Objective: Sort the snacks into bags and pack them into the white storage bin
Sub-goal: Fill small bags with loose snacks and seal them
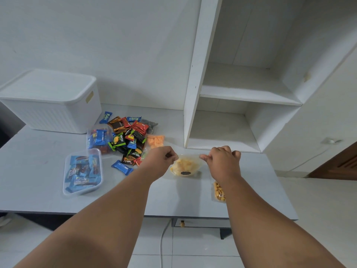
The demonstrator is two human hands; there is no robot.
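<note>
Clear plastic zip bag (185, 165) of yellow chips, held at the middle of the grey worktop (38, 161), in front of the white shelf unit (231, 93). My left hand (158, 161) pinches one top corner of the bag with curled fingers (170, 154). My right hand (224, 161) pinches the opposite corner in the same way, so the mouth is stretched between them. I cannot tell whether the bag's base touches the worktop.

The white storage bin (52, 101) stands at the rear left of the worktop with its lid on, well apart from the held bag. A pile of loose wrapped snacks (131, 136), blue, red, black and green, lies between the bin and my left hand.

Two further clear bags hold blue-wrapped bars. The near bag (83, 172) lies flat at the left, and the far bag (98, 139) sits just behind it against the pile. An orange snack packet (155, 141) lies just behind my left hand. A packet of golden nuts (219, 191) lies beside my right forearm, partly hidden by it.
</note>
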